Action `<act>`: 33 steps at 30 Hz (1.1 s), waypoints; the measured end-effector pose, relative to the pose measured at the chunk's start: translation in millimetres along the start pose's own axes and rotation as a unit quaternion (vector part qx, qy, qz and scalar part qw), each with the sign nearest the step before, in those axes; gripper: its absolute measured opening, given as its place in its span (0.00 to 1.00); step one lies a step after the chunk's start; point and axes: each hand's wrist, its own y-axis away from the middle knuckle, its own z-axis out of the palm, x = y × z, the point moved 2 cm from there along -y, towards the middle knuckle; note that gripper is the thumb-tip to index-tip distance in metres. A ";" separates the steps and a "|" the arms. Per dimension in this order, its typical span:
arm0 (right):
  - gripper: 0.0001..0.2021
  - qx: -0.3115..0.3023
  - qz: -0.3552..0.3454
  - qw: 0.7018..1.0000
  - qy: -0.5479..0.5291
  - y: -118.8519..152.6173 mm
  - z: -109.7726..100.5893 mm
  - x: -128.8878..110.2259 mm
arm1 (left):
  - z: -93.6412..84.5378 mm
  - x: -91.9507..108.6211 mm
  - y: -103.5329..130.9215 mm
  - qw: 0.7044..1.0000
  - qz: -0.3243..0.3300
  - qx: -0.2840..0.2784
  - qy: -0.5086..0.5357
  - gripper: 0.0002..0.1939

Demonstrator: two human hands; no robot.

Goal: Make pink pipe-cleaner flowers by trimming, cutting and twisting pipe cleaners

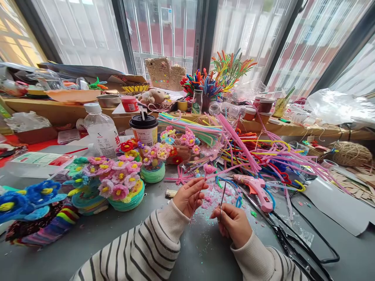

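Over the bench (205,261), left fingers (195,188) pinch a pink bud (209,168) by its stem, seemingly unfinished; right fingers (217,213) grip scissors (223,194). Potted flowers (121,179) at left look complete; pink stems (238,144) lie unworked.

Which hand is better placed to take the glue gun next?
Probably the right hand: the glue gun lies nearer to it than to the left hand. It may first need to release the metal tool it holds.
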 end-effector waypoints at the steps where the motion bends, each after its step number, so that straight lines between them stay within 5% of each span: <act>1: 0.19 0.004 -0.004 1.000 0.005 -0.1 -0.4 0.3 | -0.6 -0.3 -0.8 1.000 0.000 -0.006 0.013 0.02; 9: 0.19 0.020 -0.016 1.000 0.012 -0.2 -1.3 1.2 | -2.2 -0.3 -3.0 0.996 0.012 -0.053 0.070 0.09; 17: 0.19 0.000 -0.019 1.000 0.020 -0.6 -1.0 0.7 | 0.4 -1.1 0.4 0.999 0.030 -0.014 0.025 0.11; 33: 0.22 -0.045 -0.174 0.967 0.182 6.1 1.0 -5.7 | 2.5 -0.9 2.8 0.996 0.058 0.002 -0.072 0.13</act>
